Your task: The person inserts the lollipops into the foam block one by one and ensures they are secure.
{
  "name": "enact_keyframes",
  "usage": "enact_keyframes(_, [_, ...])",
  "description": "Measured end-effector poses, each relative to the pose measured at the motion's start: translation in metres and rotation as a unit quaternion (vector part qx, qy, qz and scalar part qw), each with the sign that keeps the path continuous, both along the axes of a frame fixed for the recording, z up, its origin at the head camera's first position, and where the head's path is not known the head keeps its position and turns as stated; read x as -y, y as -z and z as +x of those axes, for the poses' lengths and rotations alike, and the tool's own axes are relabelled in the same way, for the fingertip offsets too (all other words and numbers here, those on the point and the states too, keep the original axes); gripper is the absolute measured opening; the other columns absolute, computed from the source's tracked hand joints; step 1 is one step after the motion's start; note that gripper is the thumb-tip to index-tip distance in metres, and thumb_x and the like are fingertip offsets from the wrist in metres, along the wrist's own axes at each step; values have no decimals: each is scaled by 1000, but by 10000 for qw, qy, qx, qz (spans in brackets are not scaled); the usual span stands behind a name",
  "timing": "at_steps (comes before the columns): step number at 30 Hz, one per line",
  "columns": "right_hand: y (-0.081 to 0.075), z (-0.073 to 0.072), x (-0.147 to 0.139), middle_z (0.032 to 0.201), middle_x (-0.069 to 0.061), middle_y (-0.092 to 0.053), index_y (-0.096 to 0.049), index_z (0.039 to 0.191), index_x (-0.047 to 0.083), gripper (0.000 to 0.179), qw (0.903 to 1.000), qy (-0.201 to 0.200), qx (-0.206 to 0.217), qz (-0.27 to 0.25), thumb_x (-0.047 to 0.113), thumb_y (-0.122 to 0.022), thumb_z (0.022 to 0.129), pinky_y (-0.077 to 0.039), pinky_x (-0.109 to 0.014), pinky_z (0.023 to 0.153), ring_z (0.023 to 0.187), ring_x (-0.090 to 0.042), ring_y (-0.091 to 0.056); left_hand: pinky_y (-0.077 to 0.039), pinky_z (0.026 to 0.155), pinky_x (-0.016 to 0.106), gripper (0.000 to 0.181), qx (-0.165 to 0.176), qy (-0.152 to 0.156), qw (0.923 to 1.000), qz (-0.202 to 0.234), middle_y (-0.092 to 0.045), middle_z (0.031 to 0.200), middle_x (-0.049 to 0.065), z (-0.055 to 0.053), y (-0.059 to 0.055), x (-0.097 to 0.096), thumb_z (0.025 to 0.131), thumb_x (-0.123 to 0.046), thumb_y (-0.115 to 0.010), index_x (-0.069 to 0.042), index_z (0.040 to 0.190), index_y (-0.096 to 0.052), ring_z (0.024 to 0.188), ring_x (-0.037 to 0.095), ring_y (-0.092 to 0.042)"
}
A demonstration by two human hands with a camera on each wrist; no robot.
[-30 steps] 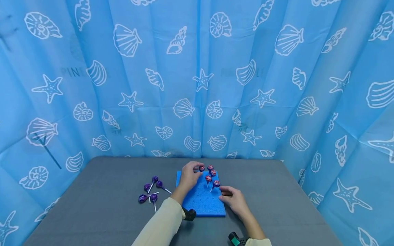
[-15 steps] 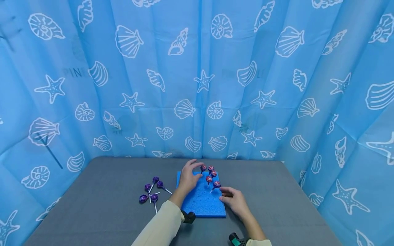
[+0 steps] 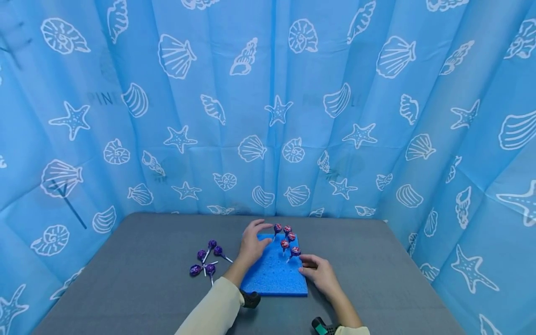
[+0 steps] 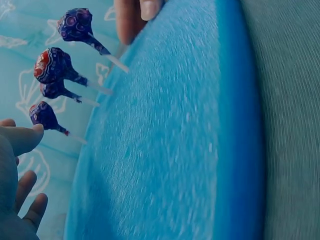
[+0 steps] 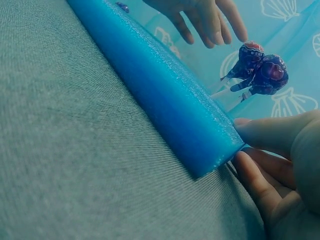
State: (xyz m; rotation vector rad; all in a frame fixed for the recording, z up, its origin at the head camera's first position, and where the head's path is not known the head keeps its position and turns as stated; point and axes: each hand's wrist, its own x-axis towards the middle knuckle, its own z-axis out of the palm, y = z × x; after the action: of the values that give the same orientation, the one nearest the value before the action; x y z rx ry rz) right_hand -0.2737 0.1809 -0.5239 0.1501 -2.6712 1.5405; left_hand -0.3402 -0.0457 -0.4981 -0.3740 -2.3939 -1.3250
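My left hand [image 3: 253,242] hovers over the far left part of a blue foam board [image 3: 276,279], fingers spread and holding nothing. A wrapped lollipop [image 3: 278,228] stands in the board just beyond its fingertips. In the left wrist view a fingertip overlaps the wrapper of a lollipop [image 4: 44,115]. Several more red-and-purple lollipops [image 3: 295,251] stand on white sticks along the board's right side, some leaning. My right hand [image 3: 320,274] holds the board's right edge between thumb and fingers, as the right wrist view shows at the board's corner.
Several loose purple lollipops [image 3: 195,270] lie in a cluster on the grey table [image 3: 159,284], left of the board. A blue curtain [image 3: 268,116] with white shell prints hangs behind the table and along its sides.
My left hand has drawn back to the left from the lollipop at the far left, and its fingers have come away. The lollipop stays upright in the board. My right hand has not moved.
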Motion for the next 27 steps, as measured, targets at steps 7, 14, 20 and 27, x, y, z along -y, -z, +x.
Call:
enact_keyframes(7, [1,0,0,112,-9,-66,-66,120,5,31,10000,44,61,-46,10,-70,90,-51,-44,87,102,-26,-62,-38,100,55,30,-86,155,9991,-375,-56,130,11,2,-7,14,83,-4,-76,-14,111,-72,124,36,-49])
enact_keyframes(14, [-1,2,-1,112,-10,-66,-66,120,4,32,10000,28,58,-56,12,-71,89,-51,-43,87,102,-26,-62,-35,101,56,30,142,351,9902,-1341,-54,136,5,0,-16,37,84,-12,-77,-22,112,-72,126,34,-45])
enact_keyframes(20, [0,2,-1,112,-10,-66,-66,120,3,32,10000,-39,1,-88,11,-71,89,-51,-44,86,101,-27,-62,-30,101,60,35,328,569,9813,-1809,-54,135,8,-4,-24,61,84,-16,-77,-20,118,-69,126,36,-44])
enact_keyframes(27, [1,1,-1,112,-9,-66,-66,120,4,31,9999,-83,17,-138,11,-70,90,-51,-44,87,102,-26,-62,-29,97,62,50,850,776,9622,-2467,-53,137,10,-8,-29,93,79,-20,-82,-15,125,-65,128,38,-41])
